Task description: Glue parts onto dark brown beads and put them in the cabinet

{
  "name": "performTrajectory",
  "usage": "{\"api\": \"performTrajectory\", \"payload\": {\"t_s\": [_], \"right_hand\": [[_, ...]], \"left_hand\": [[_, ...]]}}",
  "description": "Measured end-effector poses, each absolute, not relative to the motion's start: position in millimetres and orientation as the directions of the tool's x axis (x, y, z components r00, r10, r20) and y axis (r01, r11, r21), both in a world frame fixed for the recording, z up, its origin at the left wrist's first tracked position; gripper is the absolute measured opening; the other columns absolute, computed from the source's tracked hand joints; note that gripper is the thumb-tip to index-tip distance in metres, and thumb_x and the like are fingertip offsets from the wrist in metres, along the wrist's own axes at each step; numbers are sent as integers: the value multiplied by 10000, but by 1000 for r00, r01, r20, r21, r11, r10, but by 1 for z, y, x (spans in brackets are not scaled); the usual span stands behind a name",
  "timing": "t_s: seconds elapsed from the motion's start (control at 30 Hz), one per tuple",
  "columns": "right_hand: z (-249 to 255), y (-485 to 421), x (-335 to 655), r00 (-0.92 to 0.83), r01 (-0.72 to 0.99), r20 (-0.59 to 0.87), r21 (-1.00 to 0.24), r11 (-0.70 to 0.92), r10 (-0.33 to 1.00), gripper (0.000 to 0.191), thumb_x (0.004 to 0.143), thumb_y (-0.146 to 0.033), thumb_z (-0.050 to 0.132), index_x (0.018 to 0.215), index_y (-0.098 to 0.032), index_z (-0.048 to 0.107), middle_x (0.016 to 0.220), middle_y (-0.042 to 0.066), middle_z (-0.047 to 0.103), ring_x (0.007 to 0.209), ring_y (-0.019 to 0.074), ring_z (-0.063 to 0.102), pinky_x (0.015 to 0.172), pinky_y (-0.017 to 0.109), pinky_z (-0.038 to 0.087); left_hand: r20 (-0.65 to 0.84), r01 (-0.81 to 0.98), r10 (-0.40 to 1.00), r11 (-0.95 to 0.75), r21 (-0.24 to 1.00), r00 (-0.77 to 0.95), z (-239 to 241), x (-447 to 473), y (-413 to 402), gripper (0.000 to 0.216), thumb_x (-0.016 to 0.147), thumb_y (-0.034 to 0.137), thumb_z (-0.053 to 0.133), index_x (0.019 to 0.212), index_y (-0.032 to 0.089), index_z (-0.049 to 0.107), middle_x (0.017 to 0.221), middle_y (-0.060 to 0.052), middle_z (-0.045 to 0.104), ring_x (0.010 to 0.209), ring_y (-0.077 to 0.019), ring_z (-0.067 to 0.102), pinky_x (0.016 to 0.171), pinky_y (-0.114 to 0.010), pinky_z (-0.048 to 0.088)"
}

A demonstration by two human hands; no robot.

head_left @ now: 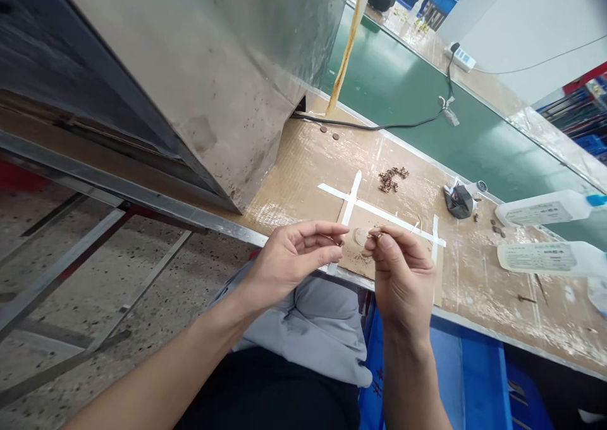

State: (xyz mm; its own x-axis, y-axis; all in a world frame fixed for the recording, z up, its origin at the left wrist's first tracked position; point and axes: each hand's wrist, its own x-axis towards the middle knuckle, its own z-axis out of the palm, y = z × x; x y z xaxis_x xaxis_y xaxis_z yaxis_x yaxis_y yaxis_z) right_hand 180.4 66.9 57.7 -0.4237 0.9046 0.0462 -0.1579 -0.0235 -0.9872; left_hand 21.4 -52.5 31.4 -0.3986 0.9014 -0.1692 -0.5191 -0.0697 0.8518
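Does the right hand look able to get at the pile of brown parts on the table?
Probably yes. The right hand sits just short of the pile, with only bare table and tape between, though it pinches a small part.

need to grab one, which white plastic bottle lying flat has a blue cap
The farther white plastic bottle, beside the green belt; its right end shows a blue cap. The nearer bottle shows none.
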Motion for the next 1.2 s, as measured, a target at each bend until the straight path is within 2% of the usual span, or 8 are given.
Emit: {"api": "performTrajectory", "payload": {"t_s": [0.13,0.27,0.47,0.6,0.83,0.97,1.2], "right_hand": [[62,77,189,-366,-158,106,-986,50,925,128,992,-286,964,1111,-261,925,1043,43,864,853,172,774,804,317,665],[63,79,193,-382,-134,96,-990,48,919,126,997,-294,963,1112,-262,923,1050,44,862,844,172,768,800,322,667],[66,79,195,-374,-116,104,-991,65,922,123,985,-295,966,1096,-260,925,1027,43,864,829,178,771,778,327,675],[69,78,195,-395,-59,134,-991,121,909,124,1014,-298,950,1128,-259,921,1047,50,870,843,199,787,799,363,684],[64,64,174,-460,-37,285,-952,303,841,55,1046,-298,918,1100,-293,926,1046,38,858,908,229,795,828,389,662],[60,57,165,-473,-25,285,-950,310,834,74,1057,-290,901,1125,-311,922,1076,30,858,977,244,808,901,414,678],[57,54,162,-469,-1,273,-951,308,840,85,1054,-320,910,1135,-300,926,1079,34,873,983,246,829,868,388,697]], "left_hand": [[-158,-658,937,-94,747,-313,26,13,-44,249,924,274,1031,1146,193,954,1049,-88,903,888,-157,850,877,-210,684],[-159,-780,959,-89,620,-236,20,9,-36,264,888,289,1067,1102,178,959,1107,-113,908,829,-159,852,833,-227,702],[-131,-841,960,-145,522,-247,9,9,-32,287,838,323,1112,1030,177,957,964,-90,893,745,-138,821,765,-209,706],[-159,-845,947,-163,509,-279,4,11,-31,315,803,343,1134,989,169,950,963,-108,899,738,-150,827,740,-211,707],[-172,-838,936,-180,516,-307,3,14,-31,290,831,360,1120,999,189,957,982,-115,914,743,-146,839,730,-191,698],[-182,-836,933,-178,519,-312,3,16,-31,299,823,359,1125,992,178,956,952,-112,908,749,-156,841,727,-203,705],[-197,-834,926,-179,523,-323,6,17,-30,314,802,365,1136,974,179,950,859,-86,890,746,-180,858,732,-212,712]]}}
